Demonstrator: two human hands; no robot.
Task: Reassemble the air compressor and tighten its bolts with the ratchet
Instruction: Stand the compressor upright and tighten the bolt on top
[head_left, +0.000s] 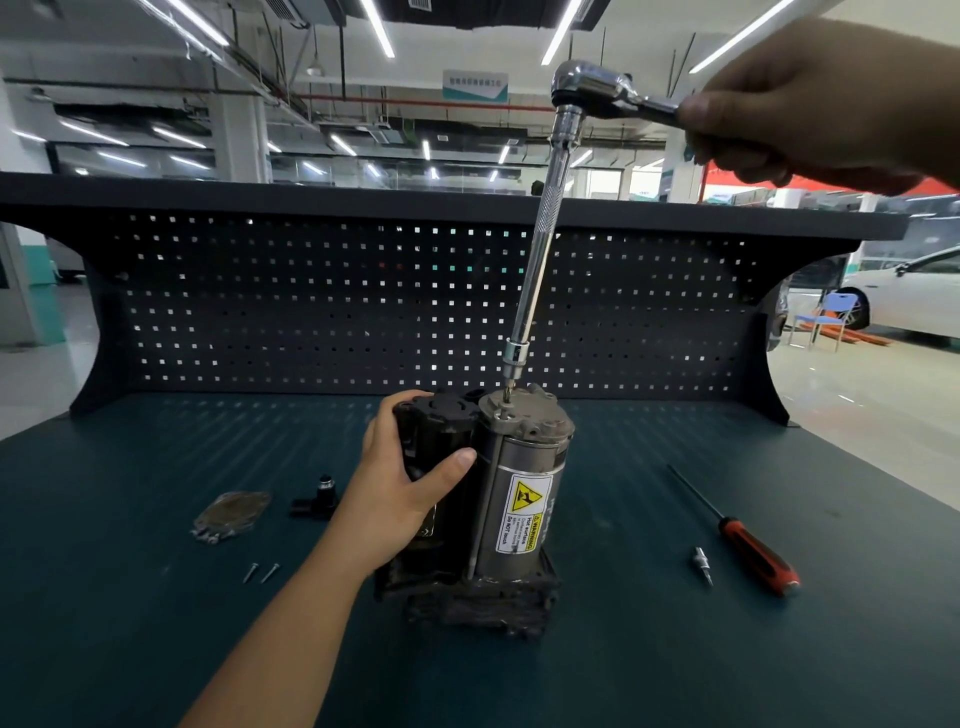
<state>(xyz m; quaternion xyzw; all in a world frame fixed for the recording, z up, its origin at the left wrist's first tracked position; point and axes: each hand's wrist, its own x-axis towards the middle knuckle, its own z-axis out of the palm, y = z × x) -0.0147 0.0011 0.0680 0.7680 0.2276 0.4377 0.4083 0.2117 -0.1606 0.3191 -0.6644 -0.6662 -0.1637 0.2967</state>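
The left hand (410, 478) grips the air compressor (519, 488) from its left side. The fingers are curled round the black housing and the thumb is pressed flat on its front, just beside the silver cylinder. The right hand (810, 104) is raised high at the upper right, with its fingers closed round the handle of the ratchet (597, 91); only the chrome head and a short piece of the handle show past the knuckles.

From the ratchet head a long extension bar (540, 239) slopes down and to the left, ending in a small socket. The bit below the socket meets the grey top cap of the cylinder at a bolt point near its left rim.

The compressor stands upright near the middle of the workbench (156, 623), on a dark, grimy base. A yellow and white warning label (524, 512) faces the front edge.

- **Left of the compressor:** a small black fitting (317, 501) lies near the wrist. Further left is a flat, dull metal plate (234, 514), and two loose screws (260, 571) lie side by side, nearer the front edge.
- **Right of the compressor:** well apart from it, a screwdriver (753, 556) with a red and black handle lies with its shaft pointing toward the back. A short metal bit (702, 564) lies just beside the handle, on its left.

A dark perforated back panel (311, 312) rises along the workbench's rear edge. Beyond its right end are a white car (904, 291) and a blue chair (826, 317)
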